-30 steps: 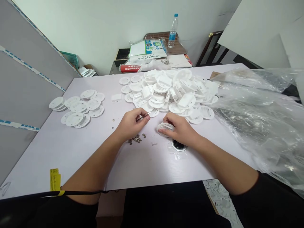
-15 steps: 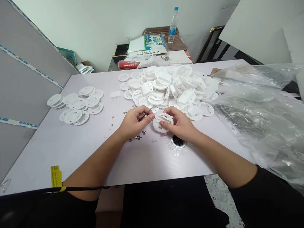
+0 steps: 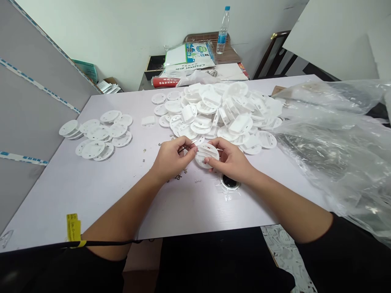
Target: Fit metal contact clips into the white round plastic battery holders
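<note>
My right hand (image 3: 230, 160) grips a round white plastic disc (image 3: 205, 151) with slots and a raised bar, its thumb across the face. My left hand (image 3: 175, 156) is closed on a thin dark metal tool (image 3: 187, 147), possibly tweezers, whose tip lies by the disc's left edge. Whether the tip touches the disc I cannot tell. Small metal parts (image 3: 178, 177) lie on the table under and beside my left hand. A black round piece with a clear rim (image 3: 229, 181) sits below my right hand.
A big heap of white discs (image 3: 210, 110) lies beyond my hands, and a smaller group (image 3: 97, 132) to the left. Clear plastic bags (image 3: 330, 162) cover the right side. A water bottle (image 3: 222, 34) stands behind. A black cable (image 3: 106, 243) crosses near the front edge.
The disc has shifted slightly left toward the tool and turned a little in my right hand. My left hand keeps its hold on the tool.
</note>
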Demonstrator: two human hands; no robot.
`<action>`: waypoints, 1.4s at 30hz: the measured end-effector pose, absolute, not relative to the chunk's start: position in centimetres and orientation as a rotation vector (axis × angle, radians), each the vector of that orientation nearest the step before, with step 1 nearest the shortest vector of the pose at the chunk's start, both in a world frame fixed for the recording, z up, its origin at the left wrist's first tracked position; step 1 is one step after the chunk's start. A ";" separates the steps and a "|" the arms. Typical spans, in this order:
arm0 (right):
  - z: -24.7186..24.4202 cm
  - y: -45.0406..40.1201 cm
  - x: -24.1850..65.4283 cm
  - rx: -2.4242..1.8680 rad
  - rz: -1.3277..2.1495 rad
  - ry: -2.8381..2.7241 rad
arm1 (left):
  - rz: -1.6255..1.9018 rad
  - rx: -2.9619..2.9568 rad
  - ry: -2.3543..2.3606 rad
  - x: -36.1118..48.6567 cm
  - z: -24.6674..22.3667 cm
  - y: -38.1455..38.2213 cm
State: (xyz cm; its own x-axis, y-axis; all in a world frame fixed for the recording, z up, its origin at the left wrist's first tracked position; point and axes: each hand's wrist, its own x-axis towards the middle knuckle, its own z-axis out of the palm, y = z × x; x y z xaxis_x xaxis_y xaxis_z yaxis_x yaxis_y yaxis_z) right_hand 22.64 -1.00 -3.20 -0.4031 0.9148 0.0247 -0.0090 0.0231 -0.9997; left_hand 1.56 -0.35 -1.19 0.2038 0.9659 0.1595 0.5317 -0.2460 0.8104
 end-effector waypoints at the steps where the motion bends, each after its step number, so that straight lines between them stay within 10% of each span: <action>1: -3.3 -1.0 22.6 -0.952 1.490 -1.515 | 0.913 1.872 1.397 1.6 -1.2 -0.4; 42: -2.9 -0.9 22.9 -0.738 1.362 -1.566 | 0.784 1.513 0.990 1.9 -0.8 -0.4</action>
